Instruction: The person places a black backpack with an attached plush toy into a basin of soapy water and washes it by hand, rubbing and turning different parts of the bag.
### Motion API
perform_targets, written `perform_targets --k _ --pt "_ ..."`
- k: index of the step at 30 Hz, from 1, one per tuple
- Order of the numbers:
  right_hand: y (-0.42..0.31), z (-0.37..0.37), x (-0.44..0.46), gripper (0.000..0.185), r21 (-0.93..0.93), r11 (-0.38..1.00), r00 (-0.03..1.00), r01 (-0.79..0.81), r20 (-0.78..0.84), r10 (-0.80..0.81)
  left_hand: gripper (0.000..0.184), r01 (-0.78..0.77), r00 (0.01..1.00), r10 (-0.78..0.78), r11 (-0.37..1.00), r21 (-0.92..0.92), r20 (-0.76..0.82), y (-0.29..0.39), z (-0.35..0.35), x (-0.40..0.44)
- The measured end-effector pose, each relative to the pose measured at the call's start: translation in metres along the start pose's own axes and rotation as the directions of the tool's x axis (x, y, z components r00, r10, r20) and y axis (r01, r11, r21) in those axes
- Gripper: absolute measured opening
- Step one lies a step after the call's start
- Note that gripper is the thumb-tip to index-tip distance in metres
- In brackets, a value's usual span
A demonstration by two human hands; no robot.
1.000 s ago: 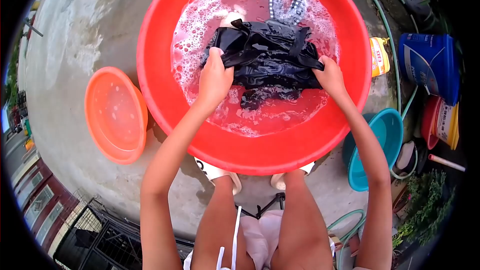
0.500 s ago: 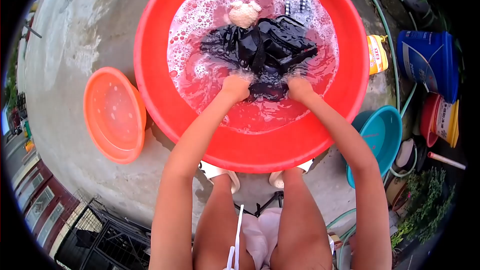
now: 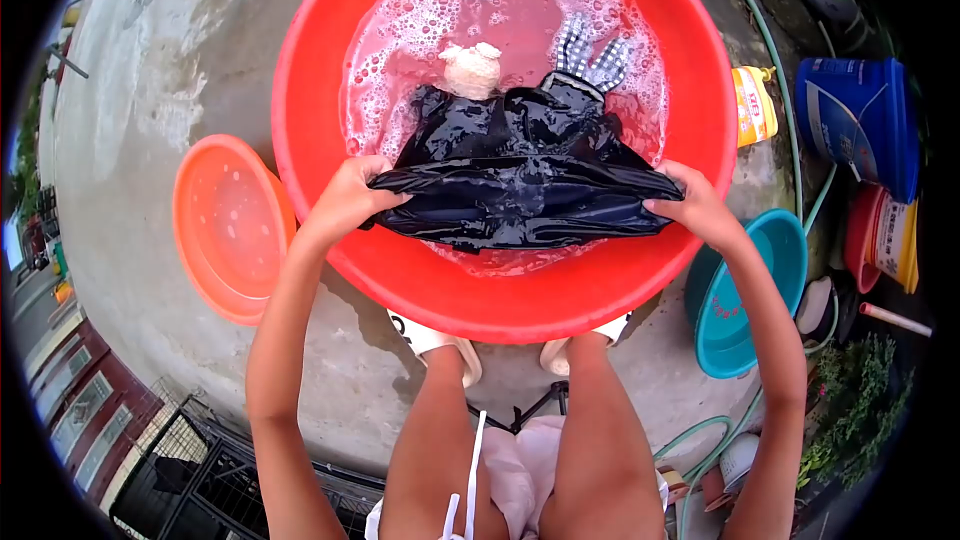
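Note:
A wet, shiny black garment is stretched between my two hands above the soapy water. My left hand grips its left edge and my right hand its right edge, thumbs on top. The garment's far part trails in the water inside the big red basin. At its far side are a cream fluffy piece with ear-like bumps and a black-and-white checked piece shaped like two ears. Whether these are sewn to the garment I cannot tell.
An orange basin stands left of the red one, a teal basin to its right. Beyond lie a yellow-and-white bag, a hose, a blue bucket and plants. A black wire cage stands lower left.
Both hands have come up out of the water and spread apart, lifting the near edge of the black garment and pulling it wide. The checked piece now shows more clearly.

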State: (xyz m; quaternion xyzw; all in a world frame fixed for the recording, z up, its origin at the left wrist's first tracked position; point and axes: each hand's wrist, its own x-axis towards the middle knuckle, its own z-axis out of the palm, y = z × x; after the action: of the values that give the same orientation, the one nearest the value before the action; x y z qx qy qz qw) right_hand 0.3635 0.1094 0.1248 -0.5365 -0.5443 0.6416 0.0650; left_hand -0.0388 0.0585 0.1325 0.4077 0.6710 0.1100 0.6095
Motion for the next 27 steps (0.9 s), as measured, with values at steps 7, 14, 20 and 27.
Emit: perform_targets --k 7,14,20,27 --pt "-0.042 -0.003 0.010 0.014 0.242 0.958 0.897 0.155 -0.442 -0.034 0.015 -0.416 0.877 0.163 0.730 -0.542 -0.453 0.029 0.004 -0.021" --pt "-0.004 0.027 0.073 0.025 -0.256 0.961 0.903 0.109 -0.378 -0.204 0.035 -0.335 0.906 0.299 0.940 -0.073 -0.299 0.017 0.031 0.058" --pt "0.041 0.067 0.112 0.044 -0.638 0.770 0.984 0.023 -0.123 -0.132 0.042 -0.237 0.971 0.235 0.942 0.239 0.038 -0.031 0.083 0.117" --pt "0.063 0.095 0.141 0.050 -0.618 0.786 0.992 0.007 -0.092 -0.081 0.054 -0.087 0.991 0.123 0.881 0.465 -0.048 -0.055 0.106 0.137"
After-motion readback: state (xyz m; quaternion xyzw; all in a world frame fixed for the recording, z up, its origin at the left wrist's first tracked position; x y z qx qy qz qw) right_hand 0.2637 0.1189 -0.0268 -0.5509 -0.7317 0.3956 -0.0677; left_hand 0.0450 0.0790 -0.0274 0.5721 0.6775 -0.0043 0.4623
